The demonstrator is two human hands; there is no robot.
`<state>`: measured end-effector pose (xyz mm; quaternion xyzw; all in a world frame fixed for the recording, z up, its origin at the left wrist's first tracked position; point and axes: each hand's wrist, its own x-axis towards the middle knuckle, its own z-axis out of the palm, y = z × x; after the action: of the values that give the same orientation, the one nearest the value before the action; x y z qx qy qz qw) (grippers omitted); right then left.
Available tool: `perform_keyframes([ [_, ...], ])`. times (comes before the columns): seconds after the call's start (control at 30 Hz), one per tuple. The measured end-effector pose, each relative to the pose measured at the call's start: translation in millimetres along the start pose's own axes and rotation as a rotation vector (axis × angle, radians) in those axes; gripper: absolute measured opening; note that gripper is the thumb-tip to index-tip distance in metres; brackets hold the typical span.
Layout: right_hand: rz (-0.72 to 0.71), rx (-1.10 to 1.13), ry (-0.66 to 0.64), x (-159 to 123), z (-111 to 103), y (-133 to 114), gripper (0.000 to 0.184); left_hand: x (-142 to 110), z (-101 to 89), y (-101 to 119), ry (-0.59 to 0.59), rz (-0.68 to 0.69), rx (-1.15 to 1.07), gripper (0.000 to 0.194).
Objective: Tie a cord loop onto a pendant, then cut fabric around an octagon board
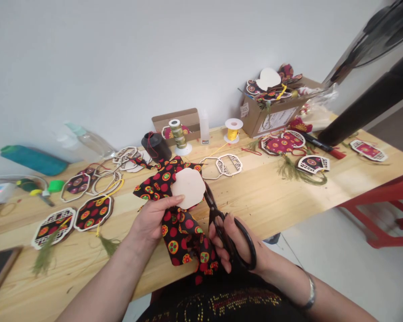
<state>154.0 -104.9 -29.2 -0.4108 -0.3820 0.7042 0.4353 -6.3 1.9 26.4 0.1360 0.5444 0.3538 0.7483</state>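
Note:
My left hand point(154, 218) is closed on a white scalloped card point(189, 188) and the black patterned fabric point(184, 239) behind it, thumb on the card's face. The cloth, printed with red, orange and green round motifs, hangs down past the table edge. In my right hand point(235, 241) is a pair of black-handled scissors point(213, 203), with my fingers through the loops. Their blades meet the right edge of the card and fabric; the tips are partly hidden there. Left of my hands lie a fabric-covered ornament point(94, 213) and a fretwork ornament point(53, 227) with green tassels.
Behind my hands stand a black thread cone point(156, 146), a green thread spool point(177, 134) and a yellow cord spool point(233, 130). A cardboard box point(268, 114) heaped with ornaments is at the back right. Wooden frames point(230, 165) lie nearby. A red stool point(383, 210) stands beyond the table's right edge.

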Motion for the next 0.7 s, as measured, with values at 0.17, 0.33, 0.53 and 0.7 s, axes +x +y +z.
perform_keyframes([
  [0.17,0.023,0.109,-0.128,0.4,-2.4,-6.5,0.069,-2.1,2.9,2.7,0.019,-0.017,0.014,0.043],
  [0.33,0.017,-0.071,-0.111,-3.2,-1.3,-31.8,0.064,-2.4,2.4,2.7,0.025,-0.075,0.025,0.045],
  [0.53,0.06,-0.096,-0.084,-2.8,-1.1,-38.8,0.065,0.3,-2.8,1.3,-0.016,-0.037,0.024,0.045],
  [0.7,0.035,-0.161,-0.065,-6.8,-1.2,-44.3,0.064,1.4,-3.6,1.0,-0.021,-0.04,0.018,0.042],
])
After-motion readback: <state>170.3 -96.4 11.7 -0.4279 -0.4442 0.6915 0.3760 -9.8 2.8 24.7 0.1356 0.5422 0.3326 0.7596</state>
